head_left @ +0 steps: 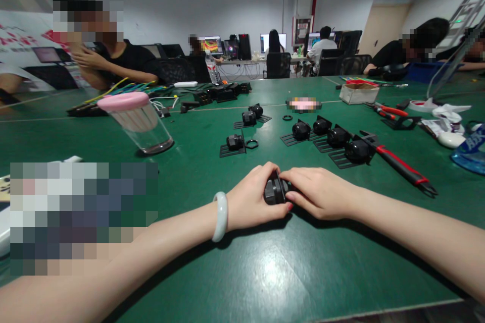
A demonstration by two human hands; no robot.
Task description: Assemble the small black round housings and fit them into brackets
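Observation:
A black cable gland (271, 192) with a thin plate around it is held between my two hands, low over the green table. My left hand (252, 194), with a pale bangle at the wrist, is closed around its faceted left end. From the right, the fingers of my right hand (322, 192) pinch its other end and partly hide it. Beyond my hands lies a cable gland on a slotted plate (235, 142), with a black ring (252, 144) beside it. Several more cable glands (338, 136) on slotted plates stand to the right.
An adjustable wrench (401, 164) with red-and-black handle touches the nearest right-hand gland. A pink-lidded glass cup (146, 126) stands left. Red-handled pliers (392, 112), a small white box (359, 93) and a blue-labelled bottle (472, 151) are right. Other people sit around the far side.

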